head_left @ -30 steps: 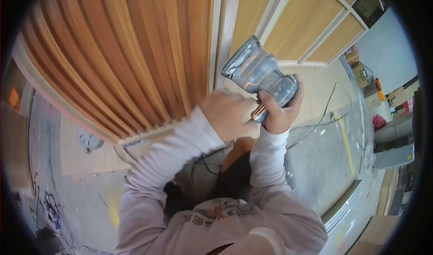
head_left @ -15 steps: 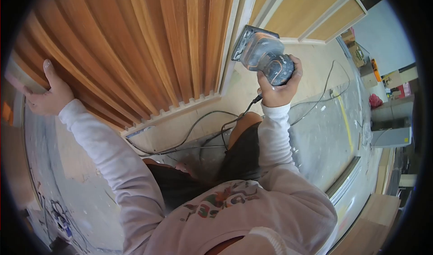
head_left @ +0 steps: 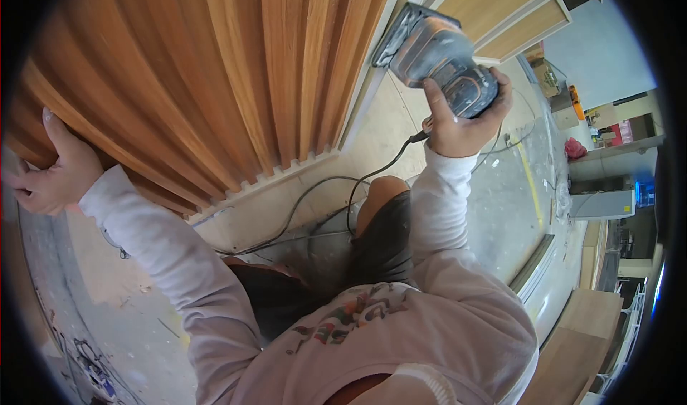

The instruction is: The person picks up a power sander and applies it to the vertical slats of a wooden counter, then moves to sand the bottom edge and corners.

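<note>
Sander at the panel's right edge, cord loose near the knee

From my remote seat: right hand (head_left: 469, 122) wrapped around the body of the sander (head_left: 429, 51), thumb on the near side. The sander is up at the far right, flat plate turned toward the right edge of the slatted panel (head_left: 243, 69). I can't tell if the plate sits fully flush. Left hand (head_left: 61, 172) far over to the left, fingers curled on the panel's left edge, thumb laid over the face.

Risks, as I judge them. Plate tipping on so narrow an edge could round the corner or gouge the nearest slat; a one-handed hold would be the cause. The cord (head_left: 416, 138) drops from the handle and loops past the bent knee (head_left: 386, 187), so a long reach could snag it. If the left hand's grip slackened, side pressure might shift the panel.

Materials: slats reddish-brown wood, long straight ridges with deep grooves, grain showing. Bottom rail (head_left: 283, 177) pale, notched along the slat ends. Sander grey with orange trim, dulled by whitish dust. Floor (head_left: 494, 219) grey, scuffed, paint-spotted. Back panel (head_left: 501, 4) smooth tan sheet between pale strips.
</note>
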A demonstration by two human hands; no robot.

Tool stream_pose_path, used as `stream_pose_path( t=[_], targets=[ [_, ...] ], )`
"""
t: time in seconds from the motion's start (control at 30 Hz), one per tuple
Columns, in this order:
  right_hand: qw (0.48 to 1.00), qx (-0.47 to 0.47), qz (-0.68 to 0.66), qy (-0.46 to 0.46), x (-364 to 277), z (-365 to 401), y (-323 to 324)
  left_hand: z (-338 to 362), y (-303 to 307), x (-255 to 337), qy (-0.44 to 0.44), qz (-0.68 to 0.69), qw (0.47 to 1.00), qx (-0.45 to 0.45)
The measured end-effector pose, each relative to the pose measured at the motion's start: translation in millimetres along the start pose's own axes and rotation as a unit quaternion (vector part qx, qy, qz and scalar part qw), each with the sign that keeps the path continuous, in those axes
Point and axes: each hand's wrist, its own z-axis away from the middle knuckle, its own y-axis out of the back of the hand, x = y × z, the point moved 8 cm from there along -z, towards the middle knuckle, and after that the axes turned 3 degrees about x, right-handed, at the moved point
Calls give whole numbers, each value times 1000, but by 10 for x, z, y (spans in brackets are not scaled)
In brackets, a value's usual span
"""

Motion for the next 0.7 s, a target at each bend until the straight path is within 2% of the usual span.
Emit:
stream_pose_path(
  t=[0.03, 0.1, 0.23, 0.33, 0.43, 0.5, 0.63, 0.7],
  targets=[
    [1000, 0, 2, 10, -47, -48, 0, -5, -23, -38, 11, 6, 1000, -5],
    [1000, 0, -24, -14, -58, -111, -2, -21, 11, -43, -17, 0, 999, 29],
    [1000, -4, -9, -2, -77, -207, 25, -64, 149, 129, -75, 5, 994, 76],
    [1000, -13, -1, -10, -51, -185, 32, -103, 104, 99, -33, 70, 997, 17],
    [1000, -9, 2, -14, -61, -285, 17, -110, 198, 246, -82, 81, 992, 47],
    [999, -12, 24, 42, -186, -388, 0, -130, 215, 265, -53, 140, 988, 29],
    [997, -7, 36, 71, -354, -590, -9, -155, 279, 310, -37, 167, 985, 18],
    [994, -2, 33, 107, -445, -694, -17, -155, 253, 282, -14, 225, 974, 2]
  ],
)
